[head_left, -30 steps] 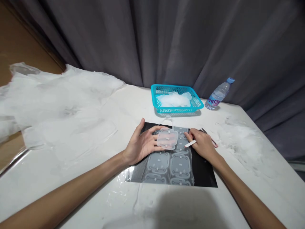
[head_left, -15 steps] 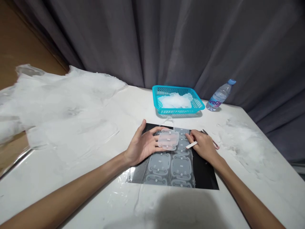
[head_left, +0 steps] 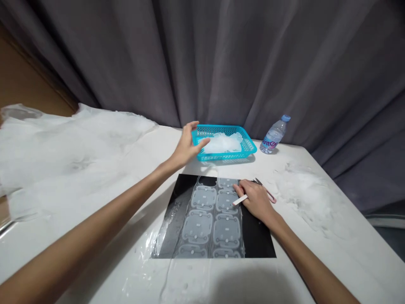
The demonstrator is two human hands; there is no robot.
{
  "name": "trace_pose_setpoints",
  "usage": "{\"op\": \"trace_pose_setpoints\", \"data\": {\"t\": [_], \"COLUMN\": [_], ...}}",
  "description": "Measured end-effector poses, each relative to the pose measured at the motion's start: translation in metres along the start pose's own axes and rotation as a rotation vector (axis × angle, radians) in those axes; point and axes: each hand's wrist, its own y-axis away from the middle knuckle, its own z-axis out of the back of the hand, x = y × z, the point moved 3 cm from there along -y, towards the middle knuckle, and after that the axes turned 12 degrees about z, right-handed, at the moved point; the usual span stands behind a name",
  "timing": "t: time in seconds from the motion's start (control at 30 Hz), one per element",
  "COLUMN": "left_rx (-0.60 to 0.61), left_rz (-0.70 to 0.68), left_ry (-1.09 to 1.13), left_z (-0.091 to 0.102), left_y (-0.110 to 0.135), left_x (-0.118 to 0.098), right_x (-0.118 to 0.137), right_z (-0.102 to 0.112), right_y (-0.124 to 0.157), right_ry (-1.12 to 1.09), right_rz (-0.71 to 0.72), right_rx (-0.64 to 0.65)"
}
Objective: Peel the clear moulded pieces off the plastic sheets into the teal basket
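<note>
My left hand (head_left: pixel 189 145) is stretched out over the left rim of a turquoise basket (head_left: pixel 248 143), fingers apart, and I see nothing in it. Translucent plastic pieces (head_left: pixel 223 142) lie heaped in the basket right beside the fingers. My right hand (head_left: pixel 255 197) rests on a black mat (head_left: pixel 262 242), closed on a small white stick (head_left: pixel 239 199) whose tip touches a clear sheet of moulded rounded pieces (head_left: pixel 215 217) lying on the mat.
A thin metal tool with pink on it (head_left: pixel 267 191) lies just right of my right hand. A water bottle (head_left: pixel 274 135) stands right of the basket. Crumpled clear plastic (head_left: pixel 63 156) covers the table's left side; white scraps (head_left: pixel 300 190) lie at right. A grey curtain hangs behind.
My left hand lifted off the sheet with a loose translucent piece and moved up to the basket; the piece no longer shows in it. The right hand stayed with the stick.
</note>
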Motion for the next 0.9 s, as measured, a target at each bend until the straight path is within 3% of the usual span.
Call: {"op": "trace_pose_setpoints", "data": {"t": [0.07,0.13,0.23,0.3,0.53,0.7,0.8,0.9], "left_rx": [-0.030,0.147,0.473,0.547,0.567,0.525,0.521,0.470], "left_rz": [-0.207,-0.303,-0.334,-0.333,-0.254,-0.259,-0.227,-0.185], "left_ry": [-0.264,-0.440,-0.627,-0.725,-0.943,-0.964,-0.903,-0.785], "left_z": [-0.003,-0.015,-0.037,-0.045,-0.039,-0.029,-0.029,-0.032], "left_y": [0.021,0.055,0.107,0.127,0.156,0.183,0.174,0.147], "left_x": [0.006,0.017,0.035,0.042,0.047,0.048,0.040,0.031], "right_x": [-0.001,-0.002,-0.003,-0.004,-0.002,0.003,0.005,0.009], "right_z": [-0.001,-0.001,-0.001,0.000,0.012,0.030,0.041,0.044], "right_y": [0.000,0.000,0.001,0.001,-0.002,-0.003,-0.002,0.000], "right_ry": [-0.011,-0.031,-0.071,-0.100,-0.225,-0.314,-0.481,-0.735], "right_rz": [-0.010,-0.020,-0.033,-0.041,-0.008,0.020,-0.015,-0.089], "right_rx": [-0.002,-0.001,0.002,0.002,0.005,-0.074,-0.128,-0.071]}}
